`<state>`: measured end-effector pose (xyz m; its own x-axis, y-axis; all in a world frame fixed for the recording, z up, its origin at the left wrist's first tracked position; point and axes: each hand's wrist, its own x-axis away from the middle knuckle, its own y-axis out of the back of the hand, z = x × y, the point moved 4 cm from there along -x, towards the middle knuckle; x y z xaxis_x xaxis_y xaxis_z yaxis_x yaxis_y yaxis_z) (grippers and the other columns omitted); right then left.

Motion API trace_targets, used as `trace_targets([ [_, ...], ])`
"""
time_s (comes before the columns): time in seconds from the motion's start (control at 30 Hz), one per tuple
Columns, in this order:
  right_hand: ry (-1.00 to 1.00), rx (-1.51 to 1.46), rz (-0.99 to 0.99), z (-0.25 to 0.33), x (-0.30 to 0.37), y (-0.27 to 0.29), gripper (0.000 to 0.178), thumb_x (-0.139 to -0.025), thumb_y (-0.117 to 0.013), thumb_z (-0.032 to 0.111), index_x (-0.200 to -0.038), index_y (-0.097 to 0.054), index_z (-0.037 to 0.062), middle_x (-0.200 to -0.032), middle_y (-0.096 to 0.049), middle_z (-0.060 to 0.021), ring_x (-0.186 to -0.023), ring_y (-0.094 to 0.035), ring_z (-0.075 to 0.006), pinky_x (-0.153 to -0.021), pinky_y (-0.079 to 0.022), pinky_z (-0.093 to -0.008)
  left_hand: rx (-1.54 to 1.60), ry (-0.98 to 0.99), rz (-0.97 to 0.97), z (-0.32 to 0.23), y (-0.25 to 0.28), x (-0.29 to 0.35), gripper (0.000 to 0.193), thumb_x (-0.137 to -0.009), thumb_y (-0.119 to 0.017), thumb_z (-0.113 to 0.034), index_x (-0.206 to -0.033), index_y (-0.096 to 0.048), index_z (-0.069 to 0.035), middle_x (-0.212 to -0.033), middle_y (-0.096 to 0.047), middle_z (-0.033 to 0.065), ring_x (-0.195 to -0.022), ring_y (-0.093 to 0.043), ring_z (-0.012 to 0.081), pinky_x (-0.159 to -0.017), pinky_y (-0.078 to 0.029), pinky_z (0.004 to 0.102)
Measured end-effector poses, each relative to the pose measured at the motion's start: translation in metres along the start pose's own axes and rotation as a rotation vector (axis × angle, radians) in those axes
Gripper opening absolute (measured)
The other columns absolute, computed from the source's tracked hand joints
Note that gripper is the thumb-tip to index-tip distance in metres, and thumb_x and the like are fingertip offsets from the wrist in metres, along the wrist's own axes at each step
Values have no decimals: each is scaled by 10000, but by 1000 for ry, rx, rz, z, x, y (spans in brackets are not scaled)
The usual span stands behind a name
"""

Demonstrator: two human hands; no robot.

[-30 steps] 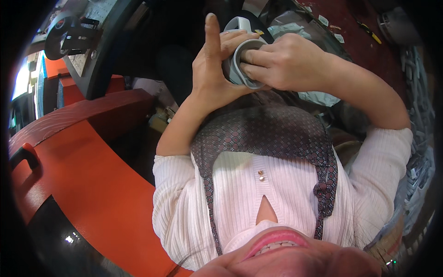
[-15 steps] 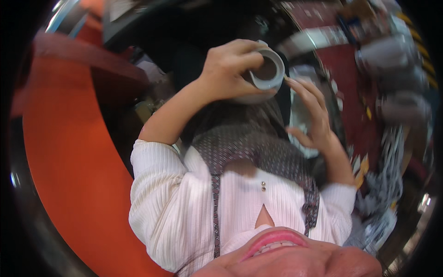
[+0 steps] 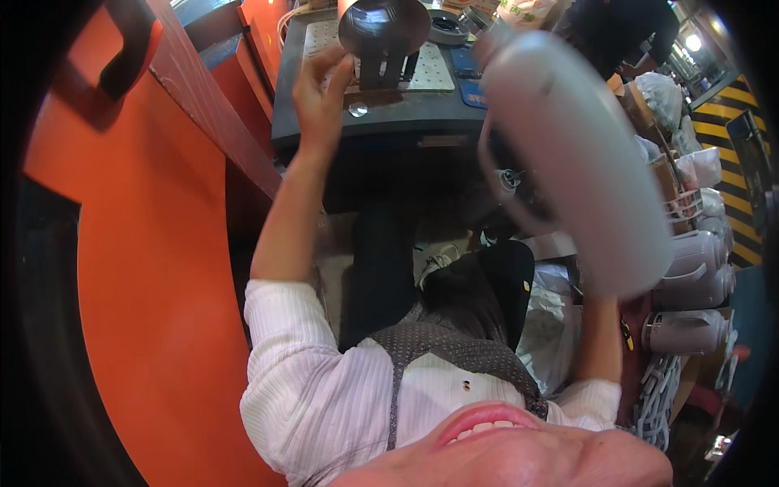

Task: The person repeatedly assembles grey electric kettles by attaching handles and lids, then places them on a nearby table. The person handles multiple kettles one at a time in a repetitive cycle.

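A large pale grey jug (image 3: 568, 154) with a side handle is raised at the right, tilted and blurred by motion. My right forearm (image 3: 600, 341) runs up behind its lower end. The jug hides my right hand, which carries it. My left hand (image 3: 320, 101) is stretched forward, thumb and fingers apart. Its fingertips are by the lower left edge of a shiny dark metal cylinder (image 3: 385, 31), and whether they touch it I cannot tell. That cylinder stands over a perforated metal plate (image 3: 438, 75) on a dark bench (image 3: 300, 122).
An orange panel (image 3: 146, 300) fills the left side. Several grey jugs (image 3: 690, 333) lie at the right, above grey plastic strips (image 3: 653, 398). A blue pad (image 3: 473, 96) and a round dark dish (image 3: 446, 28) are on the bench. Beyond stands a person in dark clothes (image 3: 608, 28).
My left hand has let go of the jug and moved forward to the metal cylinder. The jug has gone to the right, now with my right hand. The view has shifted toward the bench.
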<state>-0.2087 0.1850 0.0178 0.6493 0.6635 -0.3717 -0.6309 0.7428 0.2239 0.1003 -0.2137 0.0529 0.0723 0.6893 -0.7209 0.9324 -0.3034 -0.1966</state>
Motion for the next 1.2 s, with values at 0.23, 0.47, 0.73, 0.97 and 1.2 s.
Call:
trace_targets([
  [0.23,28,-444,-56,7,-289,-153,397,-886,-668,111,-1253,-589,-17,-1092,-678,-143,-936,-693,-267,-701,-587,-350,-94,403,198,51,-28,-101,472,-931,-417,-75,-1386,-439,45,-1269,-611,195,-1123,-649,350,-970,-561,449],
  [0.47,275,-133,2,-9,-326,-279,454,-779,-607,3,-1233,-615,15,-1036,-685,-224,-906,-686,-352,-781,-548,-393,458,332,-153,28,29,-51,417,-1012,-408,-108,-1372,-412,103,-1361,-522,289,-1187,-593,445,-1028,-527,563],
  [0.73,600,521,-76,66,-253,-280,400,-760,-576,27,-1158,-620,33,-960,-689,-239,-893,-677,-419,-793,-533,-486,404,21,-267,-14,31,-11,461,-895,-636,0,-1338,-515,-34,-1332,-559,152,-1133,-610,309,-928,-540,445],
  [0.97,905,1019,-146,72,-281,-310,141,-855,-601,221,-901,-621,89,-597,-633,-116,-540,-672,-269,-450,-495,-424,-135,-312,-107,18,63,-15,421,-850,-664,44,-1247,-531,4,-1212,-595,159,-962,-618,250,-757,-570,381],
  [1.2,759,701,506,107,-209,-273,976,-727,-793,593,-1501,-383,161,-1239,-637,-165,-1122,-637,-375,-884,-534,-440,169,-19,-51,7,15,16,504,-862,-684,-39,-1324,-495,24,-1299,-547,218,-1043,-626,325,-588,-585,349],
])
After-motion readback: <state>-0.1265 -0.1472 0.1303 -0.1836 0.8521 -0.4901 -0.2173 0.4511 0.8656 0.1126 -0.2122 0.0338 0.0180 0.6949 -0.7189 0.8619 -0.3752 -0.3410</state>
